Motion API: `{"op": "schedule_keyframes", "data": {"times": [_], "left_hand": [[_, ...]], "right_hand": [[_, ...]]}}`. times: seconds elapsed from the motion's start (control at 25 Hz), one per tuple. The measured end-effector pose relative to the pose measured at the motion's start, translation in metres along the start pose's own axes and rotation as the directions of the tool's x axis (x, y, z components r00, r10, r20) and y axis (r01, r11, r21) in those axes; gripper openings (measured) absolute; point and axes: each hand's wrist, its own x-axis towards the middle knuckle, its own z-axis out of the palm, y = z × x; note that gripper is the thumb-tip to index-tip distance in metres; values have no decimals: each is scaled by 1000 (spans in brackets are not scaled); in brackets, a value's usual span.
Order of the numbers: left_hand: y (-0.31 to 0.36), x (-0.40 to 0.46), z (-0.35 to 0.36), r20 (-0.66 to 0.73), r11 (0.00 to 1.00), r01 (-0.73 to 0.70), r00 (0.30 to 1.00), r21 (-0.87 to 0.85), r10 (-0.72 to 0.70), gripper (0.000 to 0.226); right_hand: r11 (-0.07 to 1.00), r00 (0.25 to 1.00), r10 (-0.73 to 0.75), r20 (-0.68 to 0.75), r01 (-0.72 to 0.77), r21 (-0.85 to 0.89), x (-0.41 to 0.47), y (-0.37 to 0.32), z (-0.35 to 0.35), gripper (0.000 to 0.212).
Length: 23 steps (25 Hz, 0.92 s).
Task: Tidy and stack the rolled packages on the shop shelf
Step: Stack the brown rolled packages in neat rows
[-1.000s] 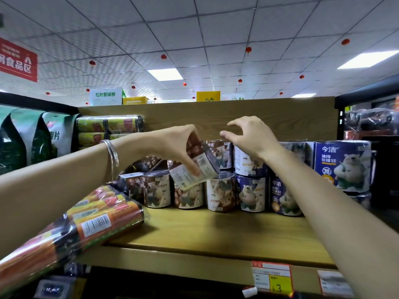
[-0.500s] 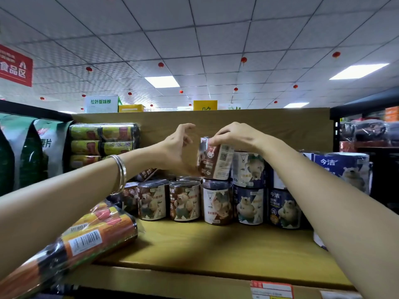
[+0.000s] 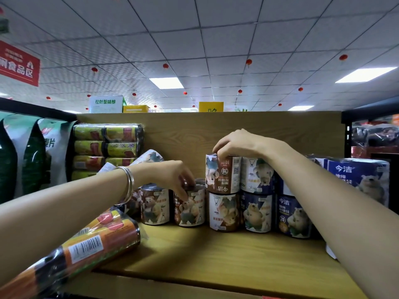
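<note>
On the wooden shelf, the left hand curls its fingers over the top of a brown bear-print roll standing in the bottom row; keep that one steady. To its right, the right hand pinches the top rim of an upside-down brown roll stacked on a lower roll. Square it over that base before letting go.

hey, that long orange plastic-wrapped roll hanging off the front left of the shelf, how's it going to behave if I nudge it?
The long orange plastic-wrapped roll is round and lies tilted over the wooden shelf edge, so a nudge would probably roll or slide it off. Its glossy film looks slippery. It keeps a straight shape unsupported, so it seems fairly firm.
</note>
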Motion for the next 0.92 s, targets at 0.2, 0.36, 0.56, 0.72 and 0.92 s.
{"op": "schedule_keyframes", "data": {"times": [0.2,0.36,0.56,0.72,0.92], "left_hand": [[-5,4,2,0,999,-7,1000,-34,7,50],[-9,3,-7,47,996,-18,999,-87,22,50],[-36,6,-42,-201,981,56,975,-183,-94,39],[-66,16,-47,-255,964,260,930,-50,-264,58],[-91,23,-36,-242,844,528,834,91,-496,86]], "right_hand": [[1000,1000,-9,-10,9,1,5,2,1,30],[998,1000,-18,-15,17,-55,8,4,2,37],[997,990,6,-143,4,71,9,13,6,65],[993,951,-30,-307,-7,-119,12,3,23,67],[955,933,-64,-353,-44,-292,16,3,49,54]]}}
